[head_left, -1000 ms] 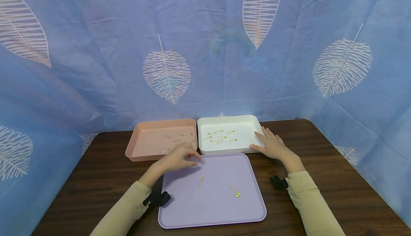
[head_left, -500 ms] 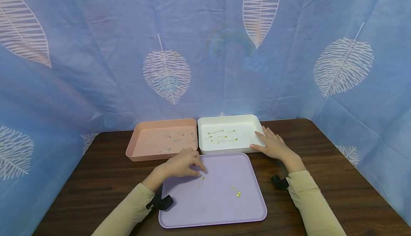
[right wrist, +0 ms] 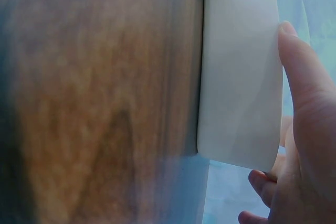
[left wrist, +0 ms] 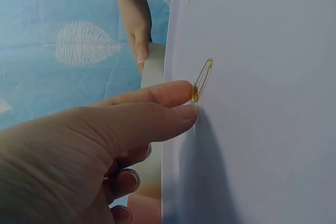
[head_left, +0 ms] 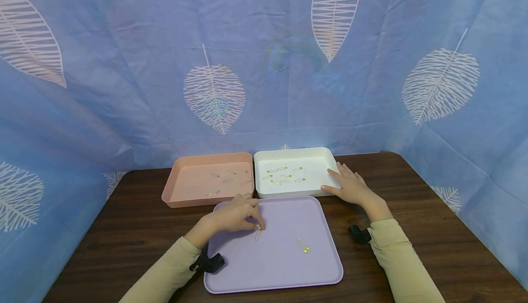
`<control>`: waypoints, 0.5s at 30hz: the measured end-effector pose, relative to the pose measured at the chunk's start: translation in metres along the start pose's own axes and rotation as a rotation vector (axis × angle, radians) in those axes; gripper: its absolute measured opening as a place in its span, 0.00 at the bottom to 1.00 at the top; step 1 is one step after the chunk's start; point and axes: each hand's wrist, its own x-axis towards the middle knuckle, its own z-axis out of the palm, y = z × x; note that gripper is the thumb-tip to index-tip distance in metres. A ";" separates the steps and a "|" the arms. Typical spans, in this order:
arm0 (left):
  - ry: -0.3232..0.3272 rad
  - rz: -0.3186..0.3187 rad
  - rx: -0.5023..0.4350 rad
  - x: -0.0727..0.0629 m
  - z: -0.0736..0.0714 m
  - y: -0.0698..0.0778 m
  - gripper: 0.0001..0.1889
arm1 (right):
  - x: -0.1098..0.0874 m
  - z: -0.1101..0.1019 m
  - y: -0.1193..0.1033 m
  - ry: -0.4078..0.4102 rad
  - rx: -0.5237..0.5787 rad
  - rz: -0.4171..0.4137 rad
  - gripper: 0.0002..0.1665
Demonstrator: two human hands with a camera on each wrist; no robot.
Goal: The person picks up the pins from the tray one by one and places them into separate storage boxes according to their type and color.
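Over the lavender tray (head_left: 264, 271), my left hand (head_left: 237, 213) pinches the end of a gold safety pin (left wrist: 203, 77) between thumb and index finger; its other fingers are curled. The pin's free end points toward the tray's near side in the head view. Another gold safety pin shape (head_left: 303, 245), perhaps more than one pin, lies further right on this tray. My right hand (head_left: 350, 187) rests at the right end of the white tray (head_left: 319, 170), its fingers spread and the thumb at the rim. Several gold safety pins (head_left: 285, 176) lie in the white tray.
A pink tray (head_left: 185, 181) with several silver safety pins (head_left: 228, 180) stands left of the white tray, behind the lavender one. All three sit on a dark wooden table (head_left: 111, 229). A blue leaf-patterned cloth (head_left: 288, 87) hangs behind the table.
My left hand has moved from beside the pink tray forward and right, down to the gold safety pin, and its thumb and index finger have come together on it. The right hand stays put.
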 end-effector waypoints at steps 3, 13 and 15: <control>0.000 0.000 0.000 0.000 0.000 0.002 0.05 | 0.000 0.001 0.001 -0.005 0.001 0.000 0.50; -0.006 0.029 0.015 0.000 0.000 0.005 0.04 | 0.000 0.000 0.001 -0.015 0.017 0.002 0.51; -0.014 0.019 0.015 0.000 0.000 0.005 0.04 | 0.000 0.000 0.001 -0.013 0.015 0.000 0.51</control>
